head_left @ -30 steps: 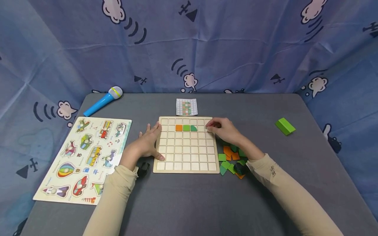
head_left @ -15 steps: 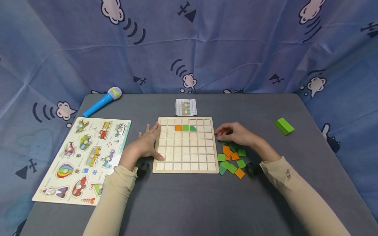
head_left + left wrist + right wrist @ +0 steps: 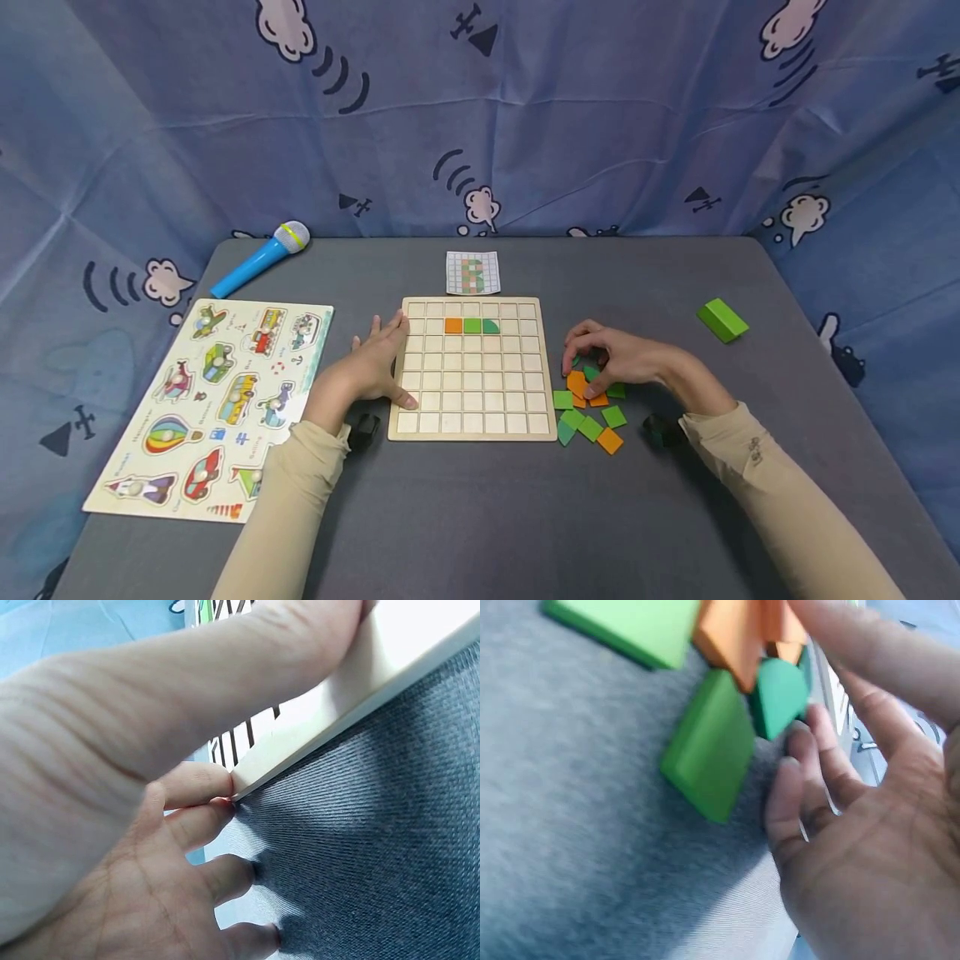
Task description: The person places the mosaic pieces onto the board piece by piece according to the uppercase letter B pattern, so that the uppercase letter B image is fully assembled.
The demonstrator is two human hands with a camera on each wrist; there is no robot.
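A wooden grid board [image 3: 472,362] lies mid-table. In its second row sit an orange square tile [image 3: 453,326], a green square tile [image 3: 472,326] and a dark green rounded tile [image 3: 491,327]. My left hand [image 3: 369,363] rests along the board's left edge with fingers spread, its thumb on the lower left corner. Right of the board, my right hand [image 3: 624,357] is over a pile of loose tiles. Its thumb reaches the orange tiles [image 3: 576,382], and the fingers bend loosely above them. In the right wrist view a green tile [image 3: 712,746] and a dark green tile [image 3: 780,694] lie near the fingers.
A small printed pattern card [image 3: 472,273] lies behind the board. To the left are a picture puzzle board [image 3: 292,383] and a blue toy microphone [image 3: 258,262]. A green block [image 3: 723,321] stands at the right. A blue patterned cloth [image 3: 570,125] hangs behind the table.
My right hand has moved from the board's upper right edge, right and down to the loose tiles. My left hand and the three placed tiles stay where they were.
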